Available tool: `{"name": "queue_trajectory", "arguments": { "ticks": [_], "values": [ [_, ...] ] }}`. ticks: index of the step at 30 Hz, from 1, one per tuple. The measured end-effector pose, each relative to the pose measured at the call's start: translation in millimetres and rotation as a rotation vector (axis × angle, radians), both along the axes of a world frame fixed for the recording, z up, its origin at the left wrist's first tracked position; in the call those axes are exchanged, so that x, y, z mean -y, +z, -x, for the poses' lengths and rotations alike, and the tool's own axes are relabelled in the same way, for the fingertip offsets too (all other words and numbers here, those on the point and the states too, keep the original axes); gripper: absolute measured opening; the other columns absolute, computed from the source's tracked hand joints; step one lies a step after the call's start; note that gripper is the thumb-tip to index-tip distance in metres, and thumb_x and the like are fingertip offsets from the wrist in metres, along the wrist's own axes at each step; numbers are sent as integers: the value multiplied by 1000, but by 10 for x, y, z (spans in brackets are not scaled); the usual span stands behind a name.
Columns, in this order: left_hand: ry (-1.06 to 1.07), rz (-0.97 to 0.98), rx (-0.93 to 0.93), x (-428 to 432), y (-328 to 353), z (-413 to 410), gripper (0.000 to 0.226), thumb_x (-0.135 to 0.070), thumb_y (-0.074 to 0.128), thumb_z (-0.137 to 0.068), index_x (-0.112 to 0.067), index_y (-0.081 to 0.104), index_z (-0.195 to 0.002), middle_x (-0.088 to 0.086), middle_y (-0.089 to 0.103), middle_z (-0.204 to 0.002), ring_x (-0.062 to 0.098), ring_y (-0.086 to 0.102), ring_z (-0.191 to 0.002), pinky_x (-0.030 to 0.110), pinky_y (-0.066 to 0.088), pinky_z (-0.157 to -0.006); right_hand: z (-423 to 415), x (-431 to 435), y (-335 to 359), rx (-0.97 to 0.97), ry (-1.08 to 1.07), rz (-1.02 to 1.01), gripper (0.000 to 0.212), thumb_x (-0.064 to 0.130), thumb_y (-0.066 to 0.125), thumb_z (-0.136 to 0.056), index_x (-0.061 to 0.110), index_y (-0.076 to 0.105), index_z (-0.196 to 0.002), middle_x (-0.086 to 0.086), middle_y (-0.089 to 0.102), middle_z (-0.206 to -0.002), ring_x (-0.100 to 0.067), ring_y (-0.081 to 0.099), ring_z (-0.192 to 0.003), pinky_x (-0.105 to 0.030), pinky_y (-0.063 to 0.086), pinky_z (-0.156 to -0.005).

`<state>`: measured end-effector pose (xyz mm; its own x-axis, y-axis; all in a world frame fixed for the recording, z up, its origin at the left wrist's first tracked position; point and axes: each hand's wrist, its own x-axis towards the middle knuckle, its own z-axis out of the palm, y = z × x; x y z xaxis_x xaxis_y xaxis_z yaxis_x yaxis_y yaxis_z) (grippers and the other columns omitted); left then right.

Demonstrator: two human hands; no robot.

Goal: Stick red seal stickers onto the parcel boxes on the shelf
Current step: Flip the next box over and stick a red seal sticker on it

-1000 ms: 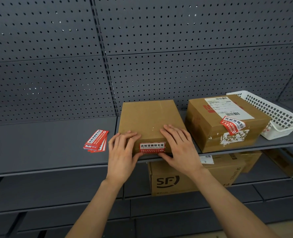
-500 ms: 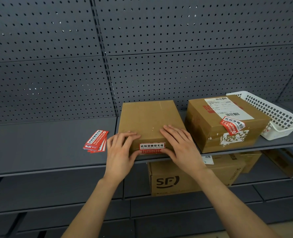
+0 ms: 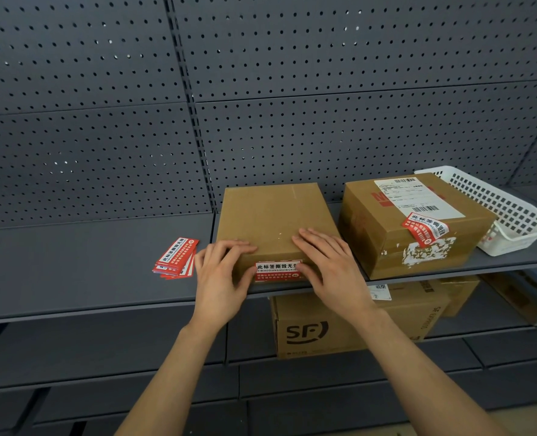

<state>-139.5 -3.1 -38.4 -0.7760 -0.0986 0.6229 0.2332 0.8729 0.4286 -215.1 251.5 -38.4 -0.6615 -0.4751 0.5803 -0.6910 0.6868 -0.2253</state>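
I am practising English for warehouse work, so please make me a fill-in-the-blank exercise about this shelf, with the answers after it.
1. The stack of red seal stickers lies on the shelf to the ___ of the flat cardboard box.
2. The left hand and the right hand rest on that box, either side of the seal sticker on its ___ face.
3. The large carton below the shelf is printed with the letters ___.
Missing words: left; front; SF.
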Motion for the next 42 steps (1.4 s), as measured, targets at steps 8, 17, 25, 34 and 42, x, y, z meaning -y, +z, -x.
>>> {"name": "queue_trajectory", "arguments": {
  "ticks": [8,17,25,34,42],
  "values": [
    [-9,69,9,11,-17,-32,55,-32,88,-88,-31,65,-138,-10,59,-140,18,53,-136,41,31,-118,-5,-40,-11,-40,-13,-118,76,47,66,-103,27,32,-169,6,34,-174,-14,26,-163,-46,23,-134],
    [34,203,-48,-39,-108,-66,78,-36,95,-80,-20,60,-148,0,57,-149,23,48,-148,51,30,-127,-30,-21,-29,-72,-47,-142,89,47,76,-96,24,31,-169,2,34,-174,-17,27,-163,-48,25,-133],
    [91,166,-83,-138,-156,-37,77,-48,93,-78,-19,62,-143,1,57,-147,24,49,-146,53,29,-128,-35,27,-66,-84,-73,-126,89,52,74,-95,21,33,-168,0,37,-172,-19,30,-162,-49,26,-132],
    [66,136,-84,-91,-166,6,73,-44,94,-79,-20,63,-141,-1,59,-144,24,51,-142,50,32,-126,-27,-10,-47,-62,-32,-107,79,52,66,-102,24,34,-168,3,36,-173,-16,29,-163,-49,27,-132],
    [-19,43,-9,51,9,35,47,-41,89,-85,-34,72,-129,-14,62,-133,13,54,-129,34,26,-118,-13,-31,4,-2,2,-41,63,40,60,-108,29,38,-167,10,37,-173,-9,28,-162,-42,22,-134]
  ]
}}
